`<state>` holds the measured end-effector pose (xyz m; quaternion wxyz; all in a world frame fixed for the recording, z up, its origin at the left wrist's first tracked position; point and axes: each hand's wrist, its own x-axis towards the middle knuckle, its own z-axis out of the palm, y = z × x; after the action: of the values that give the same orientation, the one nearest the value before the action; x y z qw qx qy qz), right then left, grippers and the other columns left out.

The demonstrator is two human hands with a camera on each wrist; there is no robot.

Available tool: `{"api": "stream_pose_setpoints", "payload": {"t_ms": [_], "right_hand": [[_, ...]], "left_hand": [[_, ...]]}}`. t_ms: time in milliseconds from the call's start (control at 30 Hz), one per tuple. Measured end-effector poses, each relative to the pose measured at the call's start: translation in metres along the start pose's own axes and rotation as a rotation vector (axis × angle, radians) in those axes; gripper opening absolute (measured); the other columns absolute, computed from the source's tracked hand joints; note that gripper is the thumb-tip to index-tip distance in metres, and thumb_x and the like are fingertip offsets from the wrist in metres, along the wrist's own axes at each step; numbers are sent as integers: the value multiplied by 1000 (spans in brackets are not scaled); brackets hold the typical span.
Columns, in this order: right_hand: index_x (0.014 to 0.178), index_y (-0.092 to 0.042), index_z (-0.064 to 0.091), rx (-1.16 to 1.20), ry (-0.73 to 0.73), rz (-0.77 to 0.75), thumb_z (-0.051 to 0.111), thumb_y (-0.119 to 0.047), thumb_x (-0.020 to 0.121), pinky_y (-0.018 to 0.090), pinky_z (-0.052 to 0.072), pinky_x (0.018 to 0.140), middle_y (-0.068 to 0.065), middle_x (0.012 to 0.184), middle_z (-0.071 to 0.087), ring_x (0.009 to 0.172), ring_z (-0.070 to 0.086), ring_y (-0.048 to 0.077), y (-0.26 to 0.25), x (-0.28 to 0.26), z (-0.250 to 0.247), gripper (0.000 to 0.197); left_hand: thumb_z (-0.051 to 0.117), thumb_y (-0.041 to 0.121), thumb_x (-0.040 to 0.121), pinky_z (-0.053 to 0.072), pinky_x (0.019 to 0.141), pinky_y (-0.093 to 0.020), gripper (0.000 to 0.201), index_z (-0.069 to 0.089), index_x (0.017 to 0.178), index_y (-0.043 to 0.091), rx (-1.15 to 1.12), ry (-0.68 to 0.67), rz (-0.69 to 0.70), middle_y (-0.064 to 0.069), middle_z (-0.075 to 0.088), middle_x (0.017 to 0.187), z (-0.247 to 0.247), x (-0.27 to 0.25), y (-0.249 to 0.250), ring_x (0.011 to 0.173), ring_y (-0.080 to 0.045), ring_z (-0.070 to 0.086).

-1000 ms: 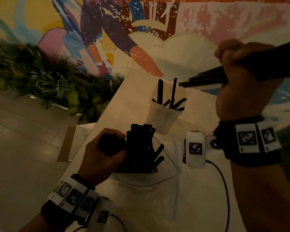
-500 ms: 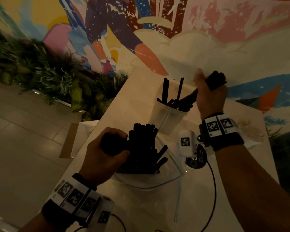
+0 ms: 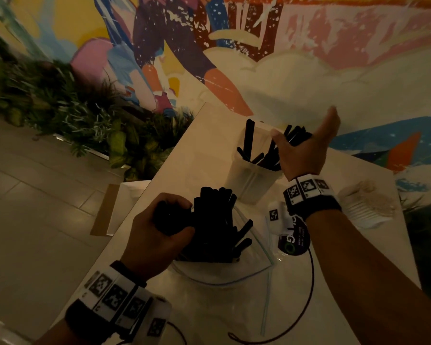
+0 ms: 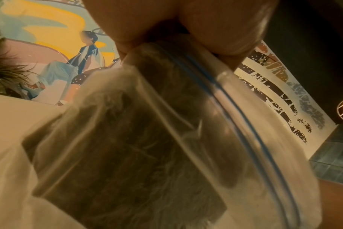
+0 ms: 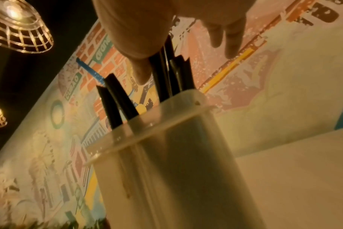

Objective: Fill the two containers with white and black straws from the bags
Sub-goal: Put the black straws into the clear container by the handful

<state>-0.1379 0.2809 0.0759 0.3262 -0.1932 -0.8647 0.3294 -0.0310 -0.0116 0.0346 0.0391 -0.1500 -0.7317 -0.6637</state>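
Note:
A translucent white container [image 3: 246,183] stands at the far middle of the pale table [image 3: 184,150] with several black straws [image 3: 249,138] leaning in it. My right hand [image 3: 306,153] hovers just over its right rim, fingers spread and straight, with the tops of a dropped bundle resting against the palm. The right wrist view shows the same container [image 5: 186,155], the straws [image 5: 117,99] and the straight fingers [image 5: 231,38] above them. Nearer me, my left hand [image 3: 159,235] grips the clear zip bag [image 3: 246,265] packed with upright black straws [image 3: 214,220]. In the left wrist view the fingers [image 4: 147,23] pinch the bag [image 4: 186,124].
A bag of white straws [image 3: 366,207] lies at the table's right side, beyond my right wrist. A round black label [image 3: 294,240] and a thin black cable [image 3: 311,295] lie beside the bag. Plants [image 3: 72,115] and a cardboard sheet [image 3: 105,210] are on the floor left of the table edge.
My right hand brought a bundle of black straws down from the upper right into the container and opened its fingers. My left hand kept its grip on the bag.

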Motion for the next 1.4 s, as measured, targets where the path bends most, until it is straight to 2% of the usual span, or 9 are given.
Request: {"api": "stream_pose_setpoints", "payload": {"t_ms": [133,233,400,567,667,767,967,1167,1400], "right_hand": [[150,-26,16,-385,-441,95,56,-69,77,57,27,111,12,158,2,143,16,34,6,-2,10,94],[150,-25,8,-285,-417,177,54,-76,72,59,20,111,13,159,-2,145,11,33,0,-6,4,103],[147,-24,25,153,-240,78,68,-52,80,34,33,109,2,155,27,140,29,17,-26,-44,-46,85],[101,-26,63,525,-378,208,70,-8,81,27,57,69,-1,94,71,83,69,17,-46,-130,-98,27],[91,-27,68,415,-587,277,70,-9,81,36,59,75,-2,84,74,76,70,16,-41,-167,-109,20],[97,-34,68,113,-869,246,70,-22,81,24,54,82,-15,93,71,91,66,2,-25,-177,-100,20],[131,-45,40,369,-903,246,76,-8,73,21,45,95,-26,122,56,114,53,-6,-12,-180,-68,78],[115,-50,46,419,-707,90,68,-11,86,4,41,88,-30,110,57,103,53,-20,-24,-183,-56,53],[107,-35,63,424,-531,12,67,-15,82,5,44,83,-27,99,63,94,58,-17,-22,-186,-47,32]], "left_hand": [[67,22,61,47,82,-11,30,60,90,21,-18,-7,3,7,66,98,0,1,0,93,-6,62],[68,23,61,48,84,-15,30,60,90,25,-53,-14,-9,5,66,98,-1,0,1,95,-9,63],[68,25,62,47,84,-14,31,59,91,25,-36,-34,-11,5,65,99,-2,1,-2,96,-10,62],[69,28,63,46,84,-14,33,58,93,21,-17,-58,14,6,63,101,-2,0,-1,97,-8,61],[67,30,62,43,84,-8,36,56,94,20,35,-75,22,13,61,110,3,2,2,103,-1,58],[66,29,61,42,87,-7,35,56,93,22,56,-127,12,17,61,115,9,5,4,107,2,57],[64,30,61,46,82,-8,31,58,92,29,31,-211,-17,13,66,103,15,7,10,99,-1,61],[68,32,60,48,81,-13,36,58,94,30,32,-220,-38,10,65,102,11,7,8,99,-5,61],[72,29,57,50,87,-21,33,59,88,27,17,-175,18,7,66,100,10,7,12,99,-9,62]]}}
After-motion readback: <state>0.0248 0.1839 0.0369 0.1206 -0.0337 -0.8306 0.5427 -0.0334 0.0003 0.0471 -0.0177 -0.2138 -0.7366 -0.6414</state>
